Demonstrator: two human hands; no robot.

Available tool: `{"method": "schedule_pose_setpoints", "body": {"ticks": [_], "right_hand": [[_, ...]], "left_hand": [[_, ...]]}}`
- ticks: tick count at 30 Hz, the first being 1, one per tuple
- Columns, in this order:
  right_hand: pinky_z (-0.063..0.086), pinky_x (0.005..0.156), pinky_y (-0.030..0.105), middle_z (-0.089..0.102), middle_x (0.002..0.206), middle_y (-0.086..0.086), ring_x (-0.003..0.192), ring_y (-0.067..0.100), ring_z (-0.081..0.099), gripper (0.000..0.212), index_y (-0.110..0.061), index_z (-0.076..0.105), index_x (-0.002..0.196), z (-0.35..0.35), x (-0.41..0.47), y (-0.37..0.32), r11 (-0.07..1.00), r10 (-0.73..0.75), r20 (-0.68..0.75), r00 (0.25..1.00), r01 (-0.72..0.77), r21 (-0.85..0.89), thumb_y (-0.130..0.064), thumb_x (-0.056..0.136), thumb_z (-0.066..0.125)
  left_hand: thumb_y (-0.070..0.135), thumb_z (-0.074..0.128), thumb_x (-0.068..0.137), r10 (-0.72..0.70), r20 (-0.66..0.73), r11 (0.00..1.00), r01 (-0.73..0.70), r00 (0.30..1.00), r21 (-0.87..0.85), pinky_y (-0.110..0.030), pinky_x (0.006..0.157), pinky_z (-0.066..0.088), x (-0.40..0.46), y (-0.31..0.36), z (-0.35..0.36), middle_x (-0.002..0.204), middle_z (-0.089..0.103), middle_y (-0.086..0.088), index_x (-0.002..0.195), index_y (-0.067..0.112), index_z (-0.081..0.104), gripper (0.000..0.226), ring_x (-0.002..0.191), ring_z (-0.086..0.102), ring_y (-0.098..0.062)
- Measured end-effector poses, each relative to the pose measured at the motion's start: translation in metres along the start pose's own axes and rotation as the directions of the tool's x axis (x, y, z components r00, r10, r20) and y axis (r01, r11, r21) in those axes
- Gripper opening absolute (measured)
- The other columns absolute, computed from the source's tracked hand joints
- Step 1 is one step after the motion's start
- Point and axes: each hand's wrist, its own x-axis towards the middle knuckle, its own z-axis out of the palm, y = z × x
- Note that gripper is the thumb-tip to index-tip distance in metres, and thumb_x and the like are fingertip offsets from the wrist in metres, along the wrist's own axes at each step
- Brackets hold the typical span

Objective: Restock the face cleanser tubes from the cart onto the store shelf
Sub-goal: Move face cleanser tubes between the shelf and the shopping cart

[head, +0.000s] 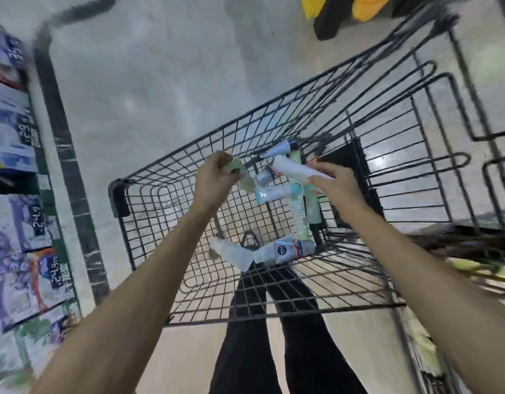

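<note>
left hand [214, 177] pinched green tube [241, 174] | right hand [335, 180] clasped white tube [295, 167] | best lifted clear of cart [373, 61] wires

I stand on a pale grey, mottled concrete floor [166, 81] with a soft glare patch on my right. A dark tiled strip [64, 155] runs along the floor on my left. At the top edge sit blurred yellow and black shapes [345, 9]; I cannot tell what they are.
</note>
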Motion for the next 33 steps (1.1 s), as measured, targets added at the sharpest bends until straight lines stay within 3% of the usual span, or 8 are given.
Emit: {"method": "schedule_pose_setpoints", "body": {"ticks": [5,9,13,17,21,25,28,33], "right_hand": [[0.061,0.068,0.029,0.072,0.111,0.006,0.093,0.020,0.072,0.039,-0.022,0.072,0.106,-0.037,-0.084,-0.041,0.989,-0.032,-0.040,0.999,0.037,0.144,0.000,0.077,0.085],[0.054,0.061,0.017,0.075,0.089,-0.002,0.074,0.006,0.069,0.025,-0.013,0.072,0.103,-0.058,-0.160,-0.068,0.933,-0.058,-0.108,0.992,0.092,0.347,-0.002,0.082,0.080],[0.058,0.067,0.027,0.077,0.091,0.002,0.082,0.017,0.073,0.024,-0.006,0.069,0.110,-0.072,-0.240,-0.081,0.724,-0.030,-0.217,0.976,0.171,0.668,-0.003,0.087,0.076],[0.057,0.075,0.039,0.074,0.087,0.004,0.085,0.025,0.069,0.012,-0.009,0.068,0.102,-0.079,-0.317,-0.079,0.493,0.000,-0.290,0.957,0.252,0.833,-0.011,0.091,0.073],[0.060,0.092,0.052,0.075,0.113,0.014,0.103,0.034,0.072,0.028,-0.010,0.069,0.116,-0.084,-0.385,-0.060,0.422,0.046,-0.419,0.907,0.363,0.831,-0.023,0.092,0.075],[0.061,0.069,0.040,0.070,0.118,0.014,0.079,0.030,0.075,0.054,-0.016,0.058,0.135,-0.086,-0.447,-0.031,0.448,0.140,-0.514,0.846,0.409,0.795,-0.045,0.092,0.074],[0.061,0.080,0.044,0.062,0.140,0.014,0.107,0.033,0.071,0.097,-0.025,0.043,0.152,-0.093,-0.492,-0.001,0.479,0.181,-0.572,0.800,0.436,0.762,-0.066,0.073,0.082],[0.059,0.072,0.044,0.072,0.091,0.017,0.074,0.030,0.068,0.051,-0.009,0.055,0.137,-0.110,-0.576,0.044,0.433,0.172,-0.641,0.748,0.527,0.731,-0.038,0.097,0.069]], "left_hand": [[0.014,0.085,0.076,0.022,0.039,0.936,-0.007,0.999,-0.351,-0.038,0.084,0.062,-0.085,0.058,-0.038,0.111,0.073,-0.007,0.110,0.015,0.067,0.038,0.101,0.073,-0.023],[0.007,0.081,0.083,0.090,0.071,0.868,-0.044,0.993,-0.495,-0.034,0.082,0.063,-0.145,0.097,-0.052,0.111,0.075,-0.013,0.122,0.002,0.063,0.044,0.099,0.075,-0.025],[0.027,0.080,0.082,0.192,0.165,0.818,-0.065,0.967,-0.572,-0.045,0.088,0.061,-0.203,0.132,-0.058,0.115,0.074,-0.014,0.124,0.000,0.065,0.052,0.103,0.074,-0.028],[0.026,0.070,0.096,0.318,0.307,0.791,-0.073,0.897,-0.607,-0.055,0.083,0.060,-0.258,0.147,-0.055,0.102,0.072,-0.009,0.112,0.013,0.071,0.021,0.094,0.071,-0.034],[0.020,0.061,0.103,0.440,0.388,0.788,-0.140,0.810,-0.600,-0.043,0.069,0.061,-0.315,0.155,-0.048,0.095,0.073,-0.007,0.117,0.011,0.065,0.017,0.083,0.073,-0.024],[0.022,0.055,0.105,0.503,0.513,0.799,-0.148,0.696,-0.582,-0.046,0.077,0.059,-0.367,0.153,-0.031,0.100,0.072,-0.019,0.123,0.017,0.060,0.020,0.086,0.073,-0.034],[0.023,0.055,0.105,0.496,0.610,0.828,-0.125,0.618,-0.546,-0.044,0.072,0.059,-0.410,0.150,-0.008,0.095,0.070,-0.018,0.122,0.019,0.061,0.019,0.077,0.070,-0.030],[0.023,0.053,0.106,0.454,0.746,0.879,-0.108,0.487,-0.464,-0.039,0.066,0.059,-0.476,0.138,0.046,0.091,0.070,-0.014,0.123,0.016,0.058,0.019,0.073,0.067,-0.027]]}}
